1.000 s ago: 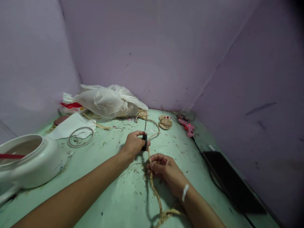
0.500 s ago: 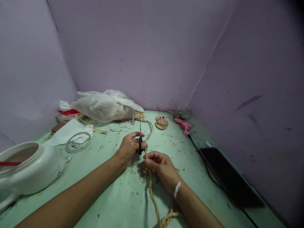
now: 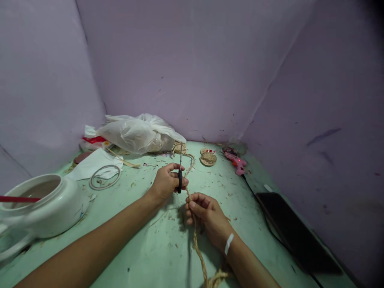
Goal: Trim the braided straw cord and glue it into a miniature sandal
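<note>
Black-handled scissors are in my left hand, their thin blades pointing away toward the wall. A braided tan fibre cord runs from the front edge up through my right hand, which pinches it between thumb and fingers. Beyond the scissors the cord continues in a curve to a woven tan piece beside the plastic bag. Whether my left fingertips also touch the cord, I cannot tell. The cord's thicker end lies bunched near my right wrist.
A white plastic bag lies against the back wall. A round woven piece with red beads and a pink glue gun sit at the back right. A black tablet-like slab is on the right; a white pot and a ring stand left.
The view has shifted slightly, so everything sits a little farther right. A thin fibre strand now shows on the table below my left hand. Both hands keep their hold.
</note>
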The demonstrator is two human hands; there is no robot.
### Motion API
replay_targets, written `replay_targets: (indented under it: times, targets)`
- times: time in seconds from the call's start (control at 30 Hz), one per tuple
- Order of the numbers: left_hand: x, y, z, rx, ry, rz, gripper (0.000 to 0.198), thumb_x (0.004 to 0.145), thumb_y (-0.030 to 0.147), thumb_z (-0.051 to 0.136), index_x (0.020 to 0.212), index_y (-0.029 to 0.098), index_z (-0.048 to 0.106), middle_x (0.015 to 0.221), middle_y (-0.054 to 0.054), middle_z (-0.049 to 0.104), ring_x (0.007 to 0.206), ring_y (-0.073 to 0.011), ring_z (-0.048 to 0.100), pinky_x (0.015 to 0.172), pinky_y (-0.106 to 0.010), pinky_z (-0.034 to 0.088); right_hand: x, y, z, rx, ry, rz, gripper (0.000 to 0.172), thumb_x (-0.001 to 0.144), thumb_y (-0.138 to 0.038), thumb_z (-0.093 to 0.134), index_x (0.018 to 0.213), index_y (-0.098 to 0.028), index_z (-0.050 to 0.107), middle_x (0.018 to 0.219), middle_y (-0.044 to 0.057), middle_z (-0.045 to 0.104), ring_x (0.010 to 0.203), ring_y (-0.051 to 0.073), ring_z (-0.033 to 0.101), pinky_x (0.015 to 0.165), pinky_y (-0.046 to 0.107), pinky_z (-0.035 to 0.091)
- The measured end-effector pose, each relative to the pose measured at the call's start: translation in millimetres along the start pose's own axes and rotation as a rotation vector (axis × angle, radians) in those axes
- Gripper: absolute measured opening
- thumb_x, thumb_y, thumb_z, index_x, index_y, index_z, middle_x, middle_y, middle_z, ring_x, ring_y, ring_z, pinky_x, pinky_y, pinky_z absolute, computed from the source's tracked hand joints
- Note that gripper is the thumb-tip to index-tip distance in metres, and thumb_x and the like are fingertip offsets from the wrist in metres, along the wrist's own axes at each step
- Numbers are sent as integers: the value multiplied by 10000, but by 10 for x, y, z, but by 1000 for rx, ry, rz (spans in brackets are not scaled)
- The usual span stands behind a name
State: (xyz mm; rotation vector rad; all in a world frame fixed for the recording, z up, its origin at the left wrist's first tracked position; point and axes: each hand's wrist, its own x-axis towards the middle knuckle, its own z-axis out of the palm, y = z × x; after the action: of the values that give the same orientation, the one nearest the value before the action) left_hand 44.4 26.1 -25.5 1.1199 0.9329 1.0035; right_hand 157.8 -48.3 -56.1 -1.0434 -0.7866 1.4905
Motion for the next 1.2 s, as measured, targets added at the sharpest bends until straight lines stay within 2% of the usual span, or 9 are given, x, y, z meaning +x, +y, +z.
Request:
replay_targets:
  times: [0.1,0.2,0.3,0.4,0.47,0.8,0.93,1.07,1.2]
  targets:
    - [11,2,-39,-10,-20,0,421,466,147,682,837,142,483,486,44,561,406,-99,512,368,-164,317,23,13,-10,18,23,11,256,570,-250,735,767,-126,629,589,-3,580,420,48,427,322,131,290]
    - [17,-11,-64,-25,-40,1,437,476,157,688,856,149,472,515,44,566,422,-95,513,382,-166,320,18,0,-13,67,7,15,239,620,-276,704,780,-107,648,600,10,581,425,35,402,310,114,218]
    - [31,-24,-89,-38,-70,-2,446,486,161,691,870,153,465,545,40,573,444,-96,526,418,-177,345,-5,-34,-19,169,-42,117,265,667,-339,665,756,-90,654,595,28,592,423,41,431,313,120,255]
    - [46,-42,-109,-76,-116,-12,449,494,157,694,876,160,457,568,41,577,458,-94,536,476,-197,384,-26,-64,-30,215,-102,278,253,640,-288,697,789,-88,657,563,10,588,407,47,471,351,132,359]
    - [53,-58,-116,-99,-141,-19,454,494,155,697,878,161,455,575,40,579,462,-92,538,501,-206,398,-33,-72,-36,217,-122,310,259,607,-254,728,792,-88,656,555,-1,588,408,48,494,375,138,402]
    - [40,-61,-121,-101,-184,-64,438,520,161,688,897,157,465,618,-11,629,524,-127,586,542,-226,420,-57,-58,17,76,-4,230,291,452,-230,811,551,-113,564,492,7,604,387,71,514,384,179,419]
    - [35,-78,-101,-84,-172,-98,401,545,189,680,877,159,456,554,12,597,490,-126,574,519,-227,418,-84,-38,42,12,22,196,316,446,-261,809,551,-128,542,466,6,597,387,88,514,382,196,414]
    - [42,-76,-103,-71,-162,-99,401,523,141,679,861,154,463,521,25,576,467,-117,560,490,-205,405,-107,-38,67,-5,25,162,300,466,-265,797,539,-133,537,434,3,583,368,84,496,385,190,384]
    - [53,-75,-146,-108,-202,-75,446,517,147,682,896,174,447,604,20,593,524,-115,572,497,-199,415,-120,-71,93,68,18,95,286,491,-281,792,669,-114,645,630,34,641,463,79,518,470,216,450]
